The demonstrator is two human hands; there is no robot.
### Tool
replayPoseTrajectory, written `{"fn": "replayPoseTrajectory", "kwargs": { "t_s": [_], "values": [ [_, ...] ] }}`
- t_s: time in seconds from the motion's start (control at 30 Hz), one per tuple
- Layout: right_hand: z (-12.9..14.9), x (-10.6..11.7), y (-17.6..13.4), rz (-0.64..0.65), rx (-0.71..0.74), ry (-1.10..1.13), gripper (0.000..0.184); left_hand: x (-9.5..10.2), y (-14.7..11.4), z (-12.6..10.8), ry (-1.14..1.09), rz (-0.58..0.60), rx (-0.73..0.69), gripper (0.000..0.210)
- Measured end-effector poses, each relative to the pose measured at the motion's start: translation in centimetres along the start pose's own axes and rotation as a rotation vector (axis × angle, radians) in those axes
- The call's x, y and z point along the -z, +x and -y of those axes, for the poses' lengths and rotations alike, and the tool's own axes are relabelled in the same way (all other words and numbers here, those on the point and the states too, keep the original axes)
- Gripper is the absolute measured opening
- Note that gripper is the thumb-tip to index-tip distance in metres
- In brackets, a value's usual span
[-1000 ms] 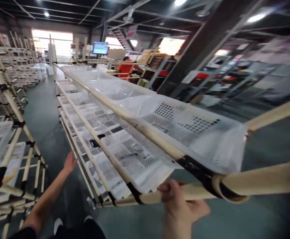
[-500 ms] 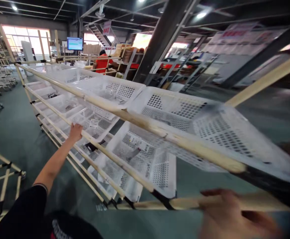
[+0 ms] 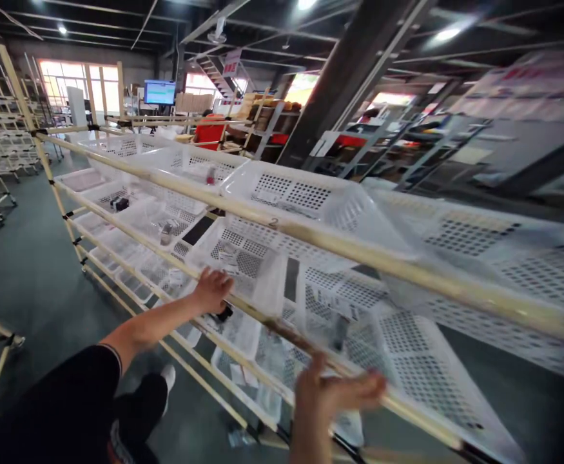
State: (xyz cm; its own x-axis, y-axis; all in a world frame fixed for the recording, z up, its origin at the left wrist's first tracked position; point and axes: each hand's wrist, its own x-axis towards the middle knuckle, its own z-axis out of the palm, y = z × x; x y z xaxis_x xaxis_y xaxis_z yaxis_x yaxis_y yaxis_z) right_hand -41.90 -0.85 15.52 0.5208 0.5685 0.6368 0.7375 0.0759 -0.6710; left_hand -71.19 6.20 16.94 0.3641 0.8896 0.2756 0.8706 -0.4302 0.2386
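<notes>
A long rack of pale tubes (image 3: 340, 243) carries rows of white perforated baskets (image 3: 291, 193) on several levels. My left hand (image 3: 211, 290) grips the second-level rail (image 3: 131, 232), beside a basket (image 3: 243, 261) that holds small bagged parts. My right hand (image 3: 332, 393), blurred by motion, is curled over the same rail farther right, in front of another white basket (image 3: 407, 361). My black sleeve (image 3: 54, 412) shows at the lower left.
More tube racks (image 3: 1, 148) stand at the left across a grey-green floor aisle (image 3: 25, 270). A dark steel column (image 3: 344, 77) rises behind the rack. A person in red (image 3: 209, 132) sits far back near a monitor (image 3: 158, 92).
My left hand has slid right along the second-level rail. My right hand left the low end bar and now grasps that rail. The view has shifted along the rack.
</notes>
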Motion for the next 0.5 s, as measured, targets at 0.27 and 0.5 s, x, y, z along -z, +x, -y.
{"fn": "replayPoseTrajectory", "kwargs": {
  "t_s": [0.27, 0.5],
  "values": [
    [4.4, -14.2, -4.1, 0.271, 0.132, -0.119, 0.077, -2.7, 2.4, 1.1, -0.325, 0.03, -0.359, 0.098],
    [2.7, -18.0, -1.0, 0.228, 0.053, -0.274, 0.073, 4.7, 7.5, 22.0, -0.223, -0.009, 0.157, 0.05]
  ]
}}
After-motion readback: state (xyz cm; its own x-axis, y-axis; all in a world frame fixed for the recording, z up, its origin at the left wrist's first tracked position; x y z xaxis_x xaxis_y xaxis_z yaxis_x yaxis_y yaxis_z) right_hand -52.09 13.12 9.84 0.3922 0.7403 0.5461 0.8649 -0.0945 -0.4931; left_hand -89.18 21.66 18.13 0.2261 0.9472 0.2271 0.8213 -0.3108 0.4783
